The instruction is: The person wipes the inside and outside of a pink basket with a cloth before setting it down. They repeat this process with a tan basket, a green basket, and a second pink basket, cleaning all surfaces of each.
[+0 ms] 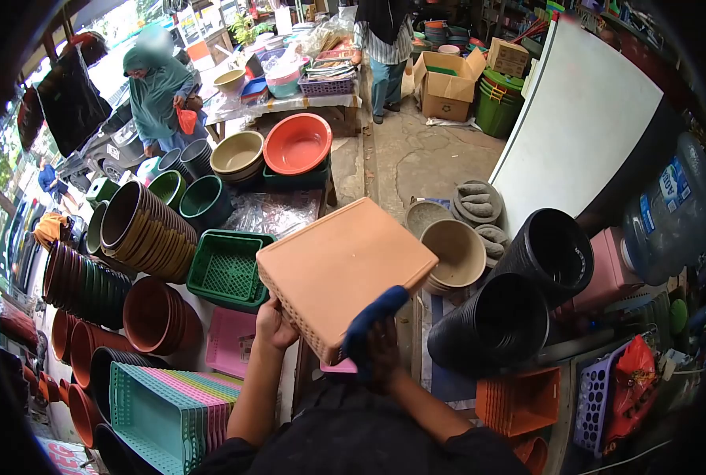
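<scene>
A peach plastic basket [349, 269] is held up before me, its smooth flat bottom facing upward and its perforated side toward me. My left hand [275, 324] grips its near left side, fingers partly hidden beneath. In my right hand [381, 358] is a dark blue cloth [375, 317], pressed against the near right edge of the basket. Behind the basket on the left, green baskets [228, 265] sit stacked. A pink tray [231, 342] lies beside my left forearm.
Stacked pots [161, 315] and pastel baskets [167, 412] crowd the left. Black buckets [491, 321], beige pots [454, 253] and a large water bottle [669, 210] stand on the right. A white board [578, 111] leans behind them. Two people [159, 91] [383, 47] stand farther back.
</scene>
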A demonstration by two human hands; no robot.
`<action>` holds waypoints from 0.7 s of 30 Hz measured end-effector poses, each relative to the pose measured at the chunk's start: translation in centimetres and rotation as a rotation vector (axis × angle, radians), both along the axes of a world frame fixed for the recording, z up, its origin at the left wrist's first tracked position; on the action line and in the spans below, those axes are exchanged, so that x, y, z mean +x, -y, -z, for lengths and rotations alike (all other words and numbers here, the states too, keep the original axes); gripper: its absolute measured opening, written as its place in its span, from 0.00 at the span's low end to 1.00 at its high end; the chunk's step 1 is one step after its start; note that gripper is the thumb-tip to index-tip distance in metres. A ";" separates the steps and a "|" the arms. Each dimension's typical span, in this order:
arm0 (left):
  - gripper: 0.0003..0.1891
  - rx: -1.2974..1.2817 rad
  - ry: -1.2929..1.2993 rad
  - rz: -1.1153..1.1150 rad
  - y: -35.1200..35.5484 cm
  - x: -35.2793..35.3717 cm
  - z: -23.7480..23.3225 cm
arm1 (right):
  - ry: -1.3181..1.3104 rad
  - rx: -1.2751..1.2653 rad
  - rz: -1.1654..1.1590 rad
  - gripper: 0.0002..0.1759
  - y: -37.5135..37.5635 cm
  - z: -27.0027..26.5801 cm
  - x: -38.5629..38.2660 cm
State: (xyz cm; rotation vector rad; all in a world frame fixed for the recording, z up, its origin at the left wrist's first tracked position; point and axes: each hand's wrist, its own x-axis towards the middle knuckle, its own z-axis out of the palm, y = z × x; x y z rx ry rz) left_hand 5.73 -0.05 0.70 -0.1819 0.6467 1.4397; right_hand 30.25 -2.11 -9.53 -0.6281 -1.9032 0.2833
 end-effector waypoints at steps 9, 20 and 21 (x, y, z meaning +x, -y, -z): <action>0.23 0.297 0.192 0.172 4.4 -2.5 6.3 | -0.484 -0.563 0.118 0.32 -7.0 -2.9 6.0; 0.24 0.090 -0.348 0.161 8.3 -6.6 1.9 | -0.873 -1.527 -0.701 0.26 -16.5 -4.7 3.9; 0.25 0.043 -0.416 0.181 8.3 -5.7 1.1 | -0.887 -1.496 -0.641 0.26 -17.5 -3.9 3.5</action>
